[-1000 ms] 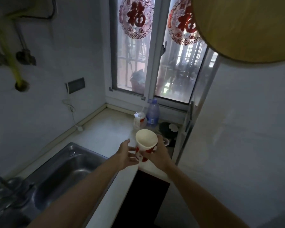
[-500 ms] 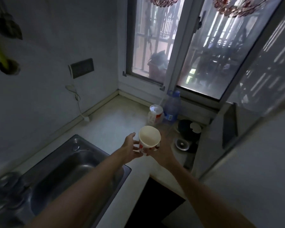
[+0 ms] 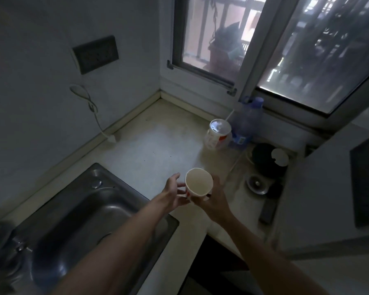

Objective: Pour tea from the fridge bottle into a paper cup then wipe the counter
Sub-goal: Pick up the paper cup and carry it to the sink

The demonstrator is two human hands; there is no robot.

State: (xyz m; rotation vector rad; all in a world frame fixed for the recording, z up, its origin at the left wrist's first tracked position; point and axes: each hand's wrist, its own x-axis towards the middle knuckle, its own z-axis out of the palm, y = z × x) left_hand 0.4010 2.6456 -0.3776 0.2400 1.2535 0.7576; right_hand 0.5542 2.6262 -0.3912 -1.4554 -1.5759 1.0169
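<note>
Cup (image 3: 199, 185) was empty, upright, pinched in right hand (image 3: 214, 201) above the counter (image 3: 153, 150). Left hand (image 3: 175, 193) was spread beside it. It should go down flat, away from the sink (image 3: 90, 220).

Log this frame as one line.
phase: cup prep | right hand: holds empty white paper cup | left hand: fingertips at cup side | beige counter below | tea: none poured

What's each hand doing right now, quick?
Left hand: open, fingers spread beside the paper cup; contact cannot be told.
Right hand: closed around the paper cup, holding it above the counter.
</note>
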